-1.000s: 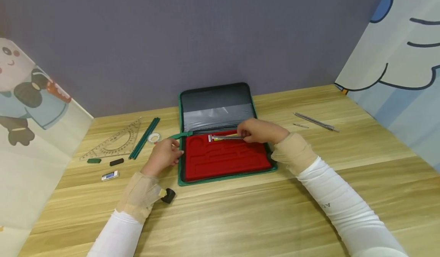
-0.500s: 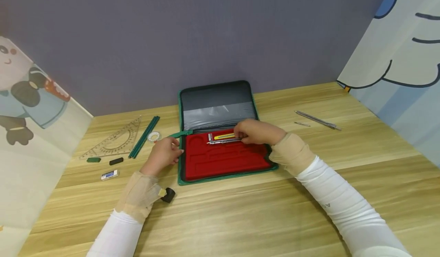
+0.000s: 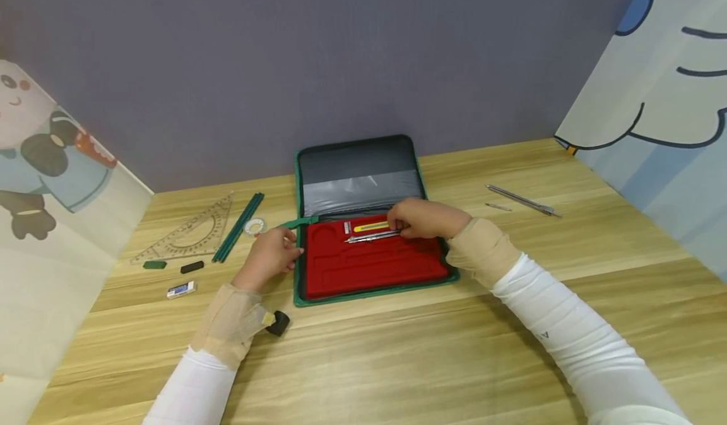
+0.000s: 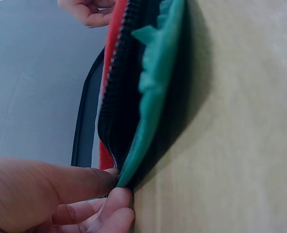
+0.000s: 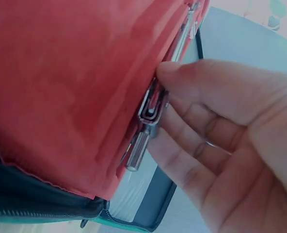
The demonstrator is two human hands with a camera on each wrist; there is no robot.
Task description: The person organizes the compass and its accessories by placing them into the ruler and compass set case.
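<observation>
- The right hand (image 3: 423, 218) pinches a silver compass (image 3: 372, 237) near its handle end, fingers clamped on it; that grip probably leaves the legs free to line up with a recess.
- The compass lies along the upper part of the red tray (image 3: 363, 276), its tips pointing left, just below the yellow strip (image 3: 369, 227).
- The left hand (image 3: 269, 253) has thumb and fingers clamped on the edge of the green case (image 3: 375, 293), likely to steady it while it lies spread on the table (image 3: 363, 362).
- The tray's moulded hollows seem shaped to keep each piece apart.
- In the tray: one compass, one yellow strip, one small pale piece (image 3: 348, 227).
- Right of the case: one long metal tool (image 3: 519, 199) and one short thin piece (image 3: 498, 207), near each other.
- Left of it: one clear set square (image 3: 193, 234), one white ring (image 3: 248, 227), and three small blocks: green (image 3: 154, 264), black (image 3: 192, 267), white (image 3: 182, 290).
- Green pencils (image 3: 238, 227) lie bunched there, at least two; the exact number I cannot tell.
</observation>
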